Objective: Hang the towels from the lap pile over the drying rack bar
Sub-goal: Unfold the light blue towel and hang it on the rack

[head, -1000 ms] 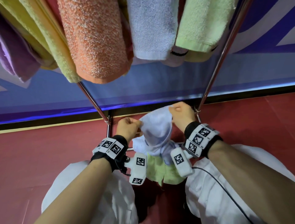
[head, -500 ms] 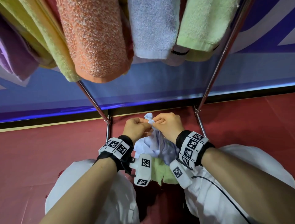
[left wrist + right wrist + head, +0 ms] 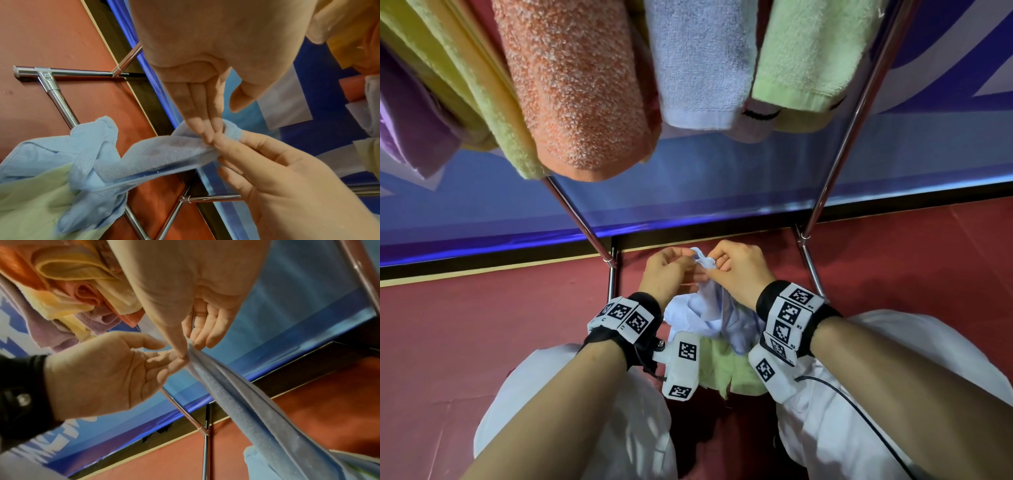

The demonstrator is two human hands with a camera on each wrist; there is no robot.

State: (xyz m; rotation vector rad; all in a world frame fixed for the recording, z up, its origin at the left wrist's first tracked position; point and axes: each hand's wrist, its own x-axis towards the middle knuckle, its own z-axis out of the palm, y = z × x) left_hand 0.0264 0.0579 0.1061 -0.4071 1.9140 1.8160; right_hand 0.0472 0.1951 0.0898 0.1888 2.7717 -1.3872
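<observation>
A light blue towel rises bunched from my lap, above a pale green towel that lies between my thighs. My right hand pinches the blue towel's top corner between thumb and fingers. My left hand meets it there: in the left wrist view its straight fingers touch the corner and its thumb stands apart. From the pinch, the blue towel stretches taut down to the lap. The rack's top bar is out of view above.
Several towels hang overhead: orange, lavender-blue, light green, yellow-green, purple. Chrome rack legs slant down to the red floor. A blue wall panel stands behind.
A second ago my hands were apart with the blue towel spread between them. They have come together at one corner, and the towel now hangs bunched below.
</observation>
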